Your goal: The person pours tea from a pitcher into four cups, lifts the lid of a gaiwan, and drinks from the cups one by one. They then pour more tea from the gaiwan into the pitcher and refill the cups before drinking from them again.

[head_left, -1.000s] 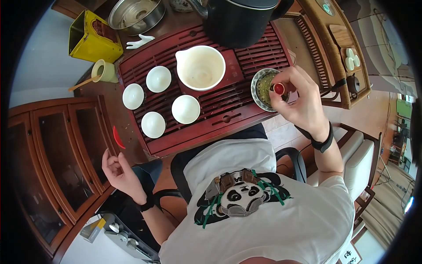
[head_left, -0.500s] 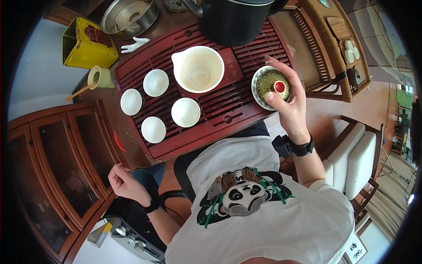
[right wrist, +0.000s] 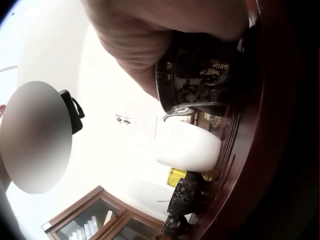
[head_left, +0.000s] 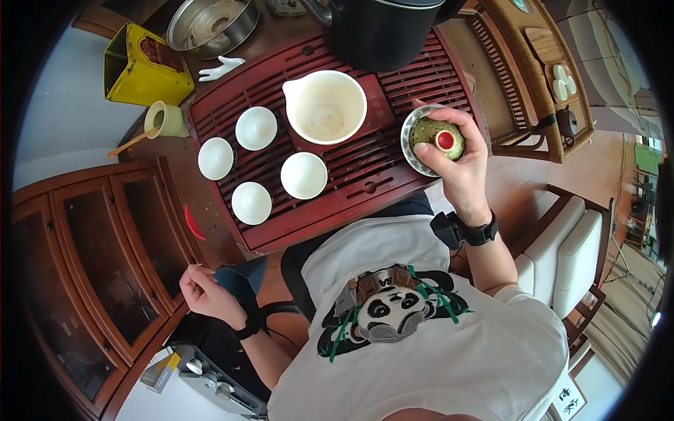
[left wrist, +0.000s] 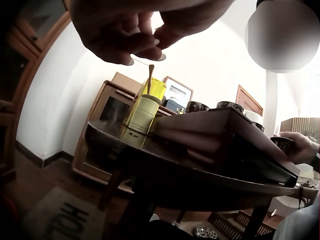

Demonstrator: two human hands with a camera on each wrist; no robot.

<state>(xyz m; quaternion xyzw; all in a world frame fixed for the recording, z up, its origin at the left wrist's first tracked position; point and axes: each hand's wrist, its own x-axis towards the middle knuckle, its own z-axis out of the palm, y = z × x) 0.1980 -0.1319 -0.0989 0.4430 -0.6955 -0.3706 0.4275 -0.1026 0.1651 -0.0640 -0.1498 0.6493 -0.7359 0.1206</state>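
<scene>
A gaiwan [head_left: 415, 160] stands at the right end of the slatted tea tray [head_left: 330, 231]. Its green speckled lid [head_left: 430, 130] has a red-topped knob and lies over the bowl. My right hand [head_left: 465, 165] grips the gaiwan at its rim, the thumb on the near side and the fingers round the far side. The right wrist view shows the bowl's dark patterned wall [right wrist: 197, 75] under that hand. My left hand [head_left: 210, 296] hangs beside the table's left end, fingers loosely curled, holding nothing. In the left wrist view its fingertips [left wrist: 159, 57] are bare.
A white pitcher [head_left: 326, 109] and several white-lined cups [head_left: 304, 175] stand on the tray. Behind the gaiwan is a black kettle [head_left: 382, 35]. A yellow tin [head_left: 151, 67], a pale green pot [head_left: 166, 121] with a wooden stick and a steel basin [head_left: 214, 28] line the back left.
My right hand has gone from the lid's knob to the gaiwan's rim, its fingers first spread, now closer round it. The left hand has shifted slightly lower and to the right.
</scene>
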